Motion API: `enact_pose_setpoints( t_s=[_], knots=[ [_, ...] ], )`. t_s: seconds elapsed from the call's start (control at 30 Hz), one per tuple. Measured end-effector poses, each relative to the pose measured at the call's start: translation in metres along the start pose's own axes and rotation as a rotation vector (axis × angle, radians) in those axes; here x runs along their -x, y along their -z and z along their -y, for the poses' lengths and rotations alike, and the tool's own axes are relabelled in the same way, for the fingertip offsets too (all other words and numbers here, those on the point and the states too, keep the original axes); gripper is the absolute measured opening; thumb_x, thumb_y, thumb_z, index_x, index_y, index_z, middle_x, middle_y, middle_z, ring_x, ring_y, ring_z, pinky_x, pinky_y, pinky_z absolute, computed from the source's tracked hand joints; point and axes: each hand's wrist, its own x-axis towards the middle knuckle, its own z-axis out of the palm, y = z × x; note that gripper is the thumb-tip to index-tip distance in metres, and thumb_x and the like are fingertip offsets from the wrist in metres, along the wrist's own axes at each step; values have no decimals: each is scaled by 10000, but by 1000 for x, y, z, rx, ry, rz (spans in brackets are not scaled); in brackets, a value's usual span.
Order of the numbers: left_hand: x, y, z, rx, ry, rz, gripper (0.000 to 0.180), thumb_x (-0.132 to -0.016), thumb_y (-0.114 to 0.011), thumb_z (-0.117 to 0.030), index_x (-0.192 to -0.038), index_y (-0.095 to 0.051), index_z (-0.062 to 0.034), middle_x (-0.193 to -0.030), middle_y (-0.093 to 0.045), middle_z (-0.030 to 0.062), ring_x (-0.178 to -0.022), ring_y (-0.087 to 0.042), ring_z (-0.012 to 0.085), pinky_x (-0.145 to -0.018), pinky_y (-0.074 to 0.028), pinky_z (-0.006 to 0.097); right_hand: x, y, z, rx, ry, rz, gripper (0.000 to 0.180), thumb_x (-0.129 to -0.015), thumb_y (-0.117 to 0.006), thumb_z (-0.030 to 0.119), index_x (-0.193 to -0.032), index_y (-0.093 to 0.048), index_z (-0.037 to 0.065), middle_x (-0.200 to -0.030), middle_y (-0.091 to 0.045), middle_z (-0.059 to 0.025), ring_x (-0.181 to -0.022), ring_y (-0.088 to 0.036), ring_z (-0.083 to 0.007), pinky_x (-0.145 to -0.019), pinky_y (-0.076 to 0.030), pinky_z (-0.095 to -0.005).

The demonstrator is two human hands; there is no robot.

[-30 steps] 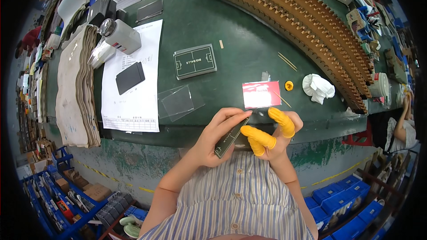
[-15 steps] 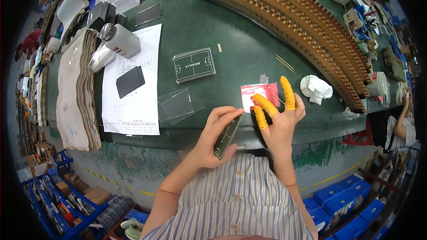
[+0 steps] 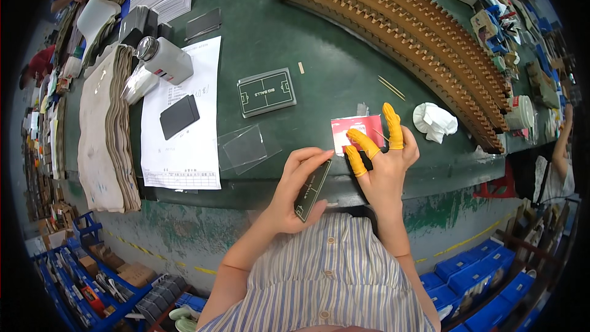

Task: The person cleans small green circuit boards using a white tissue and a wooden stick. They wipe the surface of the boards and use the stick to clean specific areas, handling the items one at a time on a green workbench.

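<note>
At the table's front edge, my left hand (image 3: 287, 200) grips a dark green card-like plate (image 3: 312, 192) printed with white lines, tilted on its long side. My right hand (image 3: 387, 169) wears yellow finger cots on three fingers, spread partly apart. A thin wooden stick (image 3: 380, 136) shows between them and appears to be held there. Below these fingers lies a red and white packet (image 3: 344, 128), partly covered by them. Farther off rests a similar green plate (image 3: 268, 92) with white lines, on what looks like a short stack.
Clear film sheets (image 3: 246, 149) lie left of my hands. A paper sheet (image 3: 182, 154) carries black cards (image 3: 179, 117) and a metal-capped bottle (image 3: 165, 59). At right are two loose sticks (image 3: 391, 87), a crumpled white cloth (image 3: 435, 122) and long notched wooden racks (image 3: 393, 40).
The view has shifted slightly. Both hands keep almost the same pose, and the plate in my left hand stays tilted as before.
</note>
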Motion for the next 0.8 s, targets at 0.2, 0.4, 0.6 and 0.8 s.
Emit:
enact_pose_setpoints(
  t_s=[0.2,0.4,0.6,0.8],
  knots=[
    [0,-2,-8,42,82,-51,690,-689,-634,-119,-1332,-433,28,-1243,-419,193,-1131,-440,314,-977,-348,367,-1,-1,1,6,3,-5,237,-737,-720,259,-961,-725,180,-1374,-474,-144,-1212,-345,-308,-982,-216,-422],
    [1,-3,-7,34,73,-59,685,-692,-632,-110,-1333,-434,27,-1245,-419,190,-1125,-445,308,-970,-356,365,-1,0,2,12,-1,8,236,-740,-711,235,-970,-725,186,-1376,-466,-138,-1200,-347,-302,-984,-221,-413],
    [-1,-1,-5,-17,18,-35,669,-732,-629,-131,-1336,-412,60,-1232,-391,150,-834,-444,155,-727,-371,261,14,7,-3,-257,79,-167,234,-730,-701,241,-957,-739,202,-1340,-459,-106,-1137,-342,-295,-966,-272,-395],
    [-1,-3,-10,-12,70,-61,654,-706,-620,-89,-1326,-444,22,-1246,-425,183,-1128,-452,304,-966,-367,367,27,5,4,-353,230,-179,250,-715,-719,261,-962,-726,301,-1232,-501,-34,-1078,-378,-252,-853,-338,-373]
  ],
)
